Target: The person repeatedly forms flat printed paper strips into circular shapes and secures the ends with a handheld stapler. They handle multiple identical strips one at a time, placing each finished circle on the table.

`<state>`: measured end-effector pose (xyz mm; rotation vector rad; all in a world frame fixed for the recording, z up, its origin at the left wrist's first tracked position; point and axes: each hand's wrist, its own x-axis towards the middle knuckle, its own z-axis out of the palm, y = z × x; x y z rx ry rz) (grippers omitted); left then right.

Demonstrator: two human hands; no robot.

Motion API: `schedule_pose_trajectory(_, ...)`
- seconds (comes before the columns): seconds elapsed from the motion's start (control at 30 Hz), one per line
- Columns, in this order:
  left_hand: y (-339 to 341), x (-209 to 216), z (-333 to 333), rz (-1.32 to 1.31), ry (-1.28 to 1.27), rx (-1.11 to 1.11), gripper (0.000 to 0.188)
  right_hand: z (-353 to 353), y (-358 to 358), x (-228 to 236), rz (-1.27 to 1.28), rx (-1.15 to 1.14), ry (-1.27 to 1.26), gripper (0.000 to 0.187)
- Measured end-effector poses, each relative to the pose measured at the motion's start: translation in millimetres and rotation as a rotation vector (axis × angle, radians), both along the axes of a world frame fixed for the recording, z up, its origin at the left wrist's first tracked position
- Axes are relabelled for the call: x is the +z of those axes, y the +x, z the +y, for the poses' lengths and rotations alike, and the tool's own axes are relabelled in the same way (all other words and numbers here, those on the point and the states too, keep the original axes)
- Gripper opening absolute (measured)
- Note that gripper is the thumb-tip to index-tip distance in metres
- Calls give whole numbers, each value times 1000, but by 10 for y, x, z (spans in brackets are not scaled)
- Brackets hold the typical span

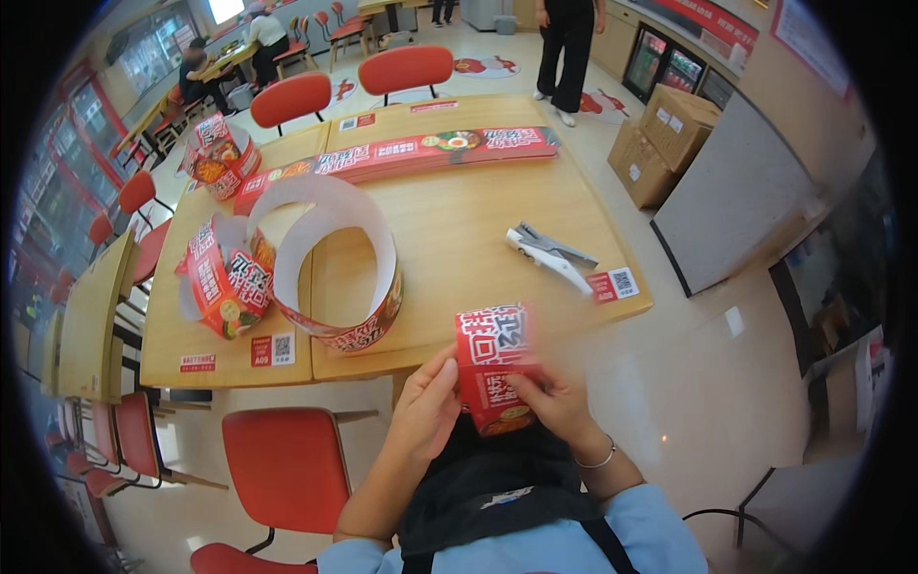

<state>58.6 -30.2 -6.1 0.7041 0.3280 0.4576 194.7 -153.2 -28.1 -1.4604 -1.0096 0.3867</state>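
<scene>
Close to my body, in front of the table edge, I hold a red printed paper strip (488,359), bent over on itself. My left hand (430,407) grips its left side, with the fingers pressed along the edge. On the other side my right hand (555,400) has its thumb on the front of the paper. A white and grey stapler (550,256) lies on the table beyond my right hand. To the left stands a large paper ring (359,320), white inside and red outside, beside a smaller closed red paper band (228,282).
A stack of flat red printed strips (421,153) lies across the far part of the wooden table (459,220). Another formed band (220,158) stands at the far left corner. Red chairs (285,469) surround the table; cardboard boxes (660,143) and a grey panel (736,201) are at right.
</scene>
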Motion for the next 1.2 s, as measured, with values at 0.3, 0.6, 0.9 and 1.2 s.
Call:
schedule_pose_trajectory(0.3,44,40,69,14,-81,46,36,132,-13,156,-196,-33,53,12)
schedule_pose_trajectory(0.6,158,-42,26,-66,-200,113,30,223,14,131,-250,-96,105,12)
schedule_pose_trajectory(0.9,192,-63,-13,-45,-54,135,32,253,6,118,-227,-121,77,12)
schedule_pose_trajectory(1.2,205,-67,-19,-6,-20,140,35,285,19,31,-193,-138,98,12)
